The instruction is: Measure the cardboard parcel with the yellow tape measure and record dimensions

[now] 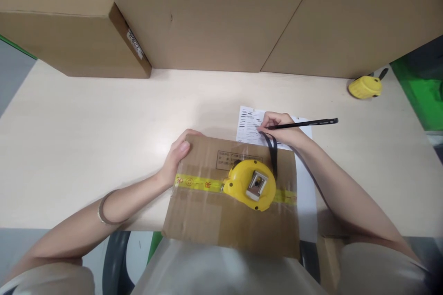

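Note:
A cardboard box (pixel 207 214) with yellow printed tape lies in front of me at the table's near edge. My left hand (pixel 178 154) grips its upper left corner, thumb on top and the other fingers hidden behind. On the box rests a yellow tape measure (pixel 251 184), its black wrist strap (pixel 273 156) reaching up toward my right hand. Just beyond the box, my right hand (pixel 280 126) is closed around a black pen (pixel 308 123). The pen's tip side is over a white sheet of paper (pixel 246 124) with rows of dark handwriting, partly covered by the box.
Large cardboard boxes (pixel 207 23) stand along the back of the pale table (pixel 86 147). Another cardboard box (pixel 69 41) with a label on its side is at the back left. A second yellow tape measure (pixel 365 87) sits at the back right. Chair arms (pixel 116 262) flank me below.

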Action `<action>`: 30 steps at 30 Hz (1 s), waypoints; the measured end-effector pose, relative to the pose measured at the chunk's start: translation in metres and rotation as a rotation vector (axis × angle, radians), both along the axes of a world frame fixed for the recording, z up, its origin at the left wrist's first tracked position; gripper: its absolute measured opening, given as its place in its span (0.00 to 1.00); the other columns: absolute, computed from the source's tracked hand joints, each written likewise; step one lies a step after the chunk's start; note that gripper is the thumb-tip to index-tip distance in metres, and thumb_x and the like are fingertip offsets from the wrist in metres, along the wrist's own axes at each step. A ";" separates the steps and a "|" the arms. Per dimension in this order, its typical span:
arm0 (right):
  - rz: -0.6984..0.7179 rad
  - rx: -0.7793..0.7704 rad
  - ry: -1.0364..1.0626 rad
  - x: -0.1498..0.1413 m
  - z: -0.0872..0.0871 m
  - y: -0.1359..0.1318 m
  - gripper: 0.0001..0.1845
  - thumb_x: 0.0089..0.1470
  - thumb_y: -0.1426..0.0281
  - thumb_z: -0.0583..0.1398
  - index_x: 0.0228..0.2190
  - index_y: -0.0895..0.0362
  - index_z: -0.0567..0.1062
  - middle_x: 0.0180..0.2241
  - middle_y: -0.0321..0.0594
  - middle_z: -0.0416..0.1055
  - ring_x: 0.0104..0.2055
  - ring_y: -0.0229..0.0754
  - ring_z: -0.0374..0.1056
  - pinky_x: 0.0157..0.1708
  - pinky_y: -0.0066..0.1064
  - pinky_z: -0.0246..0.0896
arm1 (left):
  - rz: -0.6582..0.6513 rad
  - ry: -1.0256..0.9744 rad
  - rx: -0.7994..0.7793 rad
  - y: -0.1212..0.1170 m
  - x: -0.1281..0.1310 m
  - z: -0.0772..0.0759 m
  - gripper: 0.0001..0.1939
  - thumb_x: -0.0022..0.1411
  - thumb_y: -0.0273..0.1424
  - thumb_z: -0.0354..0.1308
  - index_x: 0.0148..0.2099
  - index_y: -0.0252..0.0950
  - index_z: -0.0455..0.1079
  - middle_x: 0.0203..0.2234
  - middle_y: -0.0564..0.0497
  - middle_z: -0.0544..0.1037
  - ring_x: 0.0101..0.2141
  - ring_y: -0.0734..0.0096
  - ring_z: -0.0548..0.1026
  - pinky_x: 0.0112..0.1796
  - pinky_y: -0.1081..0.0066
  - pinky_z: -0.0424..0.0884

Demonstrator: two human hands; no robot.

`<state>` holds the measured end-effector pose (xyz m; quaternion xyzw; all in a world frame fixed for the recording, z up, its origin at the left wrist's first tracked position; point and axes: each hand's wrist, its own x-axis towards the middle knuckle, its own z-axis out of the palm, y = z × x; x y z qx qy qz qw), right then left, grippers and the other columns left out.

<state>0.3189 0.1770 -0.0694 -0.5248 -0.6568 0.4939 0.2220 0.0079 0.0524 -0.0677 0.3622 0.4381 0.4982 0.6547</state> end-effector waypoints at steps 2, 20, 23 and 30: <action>-0.009 0.004 -0.002 0.000 -0.001 0.000 0.26 0.40 0.53 0.75 0.21 0.55 0.68 0.16 0.33 0.64 0.18 0.32 0.56 0.20 0.26 0.47 | 0.005 0.003 -0.001 0.000 0.001 0.000 0.26 0.61 0.57 0.61 0.45 0.40 0.74 0.40 0.46 0.81 0.39 0.55 0.79 0.39 0.57 0.77; 0.036 0.008 -0.018 -0.002 -0.001 0.002 0.30 0.38 0.46 0.74 0.21 0.55 0.68 0.18 0.35 0.66 0.18 0.34 0.58 0.19 0.28 0.49 | 0.023 0.047 0.010 -0.001 0.002 0.002 0.25 0.61 0.57 0.59 0.44 0.40 0.73 0.38 0.46 0.81 0.37 0.57 0.77 0.37 0.59 0.75; 0.055 0.022 -0.054 -0.002 0.001 0.002 0.32 0.39 0.42 0.72 0.22 0.54 0.66 0.17 0.35 0.66 0.19 0.34 0.58 0.20 0.28 0.50 | 0.018 0.062 0.012 -0.001 0.002 0.004 0.25 0.62 0.57 0.59 0.44 0.40 0.74 0.36 0.47 0.80 0.36 0.58 0.76 0.36 0.60 0.74; 0.065 0.046 -0.363 0.008 0.019 -0.003 0.37 0.56 0.38 0.59 0.17 0.53 0.57 0.14 0.32 0.55 0.18 0.34 0.49 0.23 0.32 0.46 | 0.047 0.081 0.078 -0.001 0.000 0.000 0.24 0.64 0.55 0.59 0.43 0.39 0.74 0.34 0.48 0.78 0.34 0.61 0.74 0.34 0.62 0.72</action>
